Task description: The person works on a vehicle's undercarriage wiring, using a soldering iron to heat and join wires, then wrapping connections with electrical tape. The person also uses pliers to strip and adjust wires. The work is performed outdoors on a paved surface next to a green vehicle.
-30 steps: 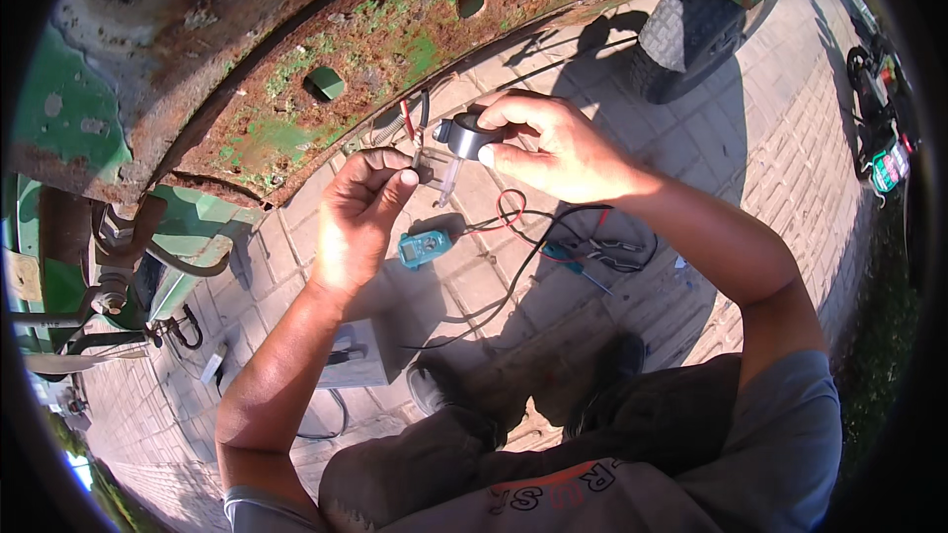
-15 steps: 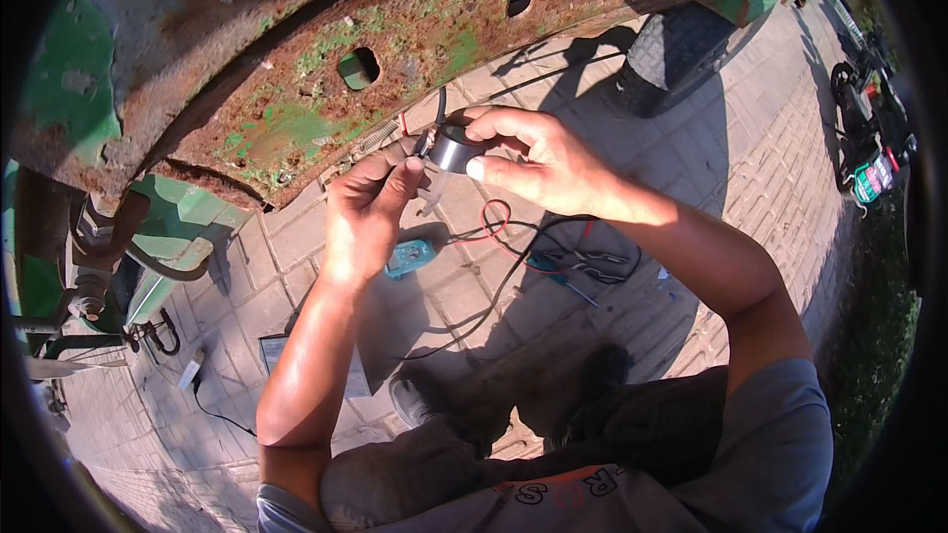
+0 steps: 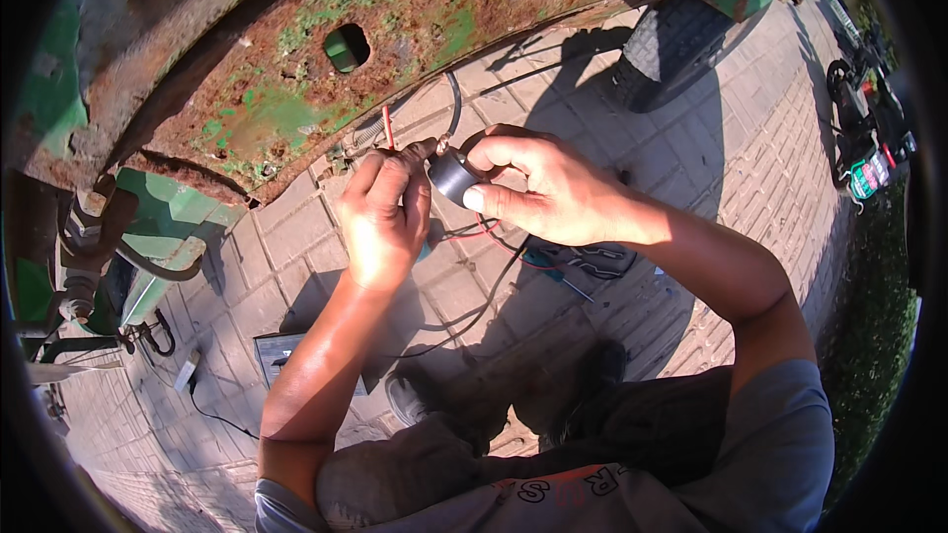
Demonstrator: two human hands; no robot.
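My right hand [image 3: 553, 190] grips a short black cylinder, which looks like a roll of electrical tape [image 3: 451, 178], between thumb and fingers. Close against its left side, my left hand [image 3: 383, 205] is closed in a pinch at the end of a black cable [image 3: 456, 104]. A bare metallic bit shows where that cable meets the fingertips. A thin red piece [image 3: 388, 128], perhaps a wire, sticks up behind the left fingers. Exactly how the cable and tape touch is hidden by my fingers.
A rusty green metal beam [image 3: 286, 89] arches over the paving ahead, with a tyre [image 3: 671, 49] at its right. Pliers [image 3: 604, 259], a screwdriver [image 3: 575, 286] and red and black leads lie below my hands. A box [image 3: 276, 353] sits by my left forearm.
Both hands have shifted slightly lower, and the tape roll has tilted. My left hand has turned, and it now covers most of the teal meter on the ground.
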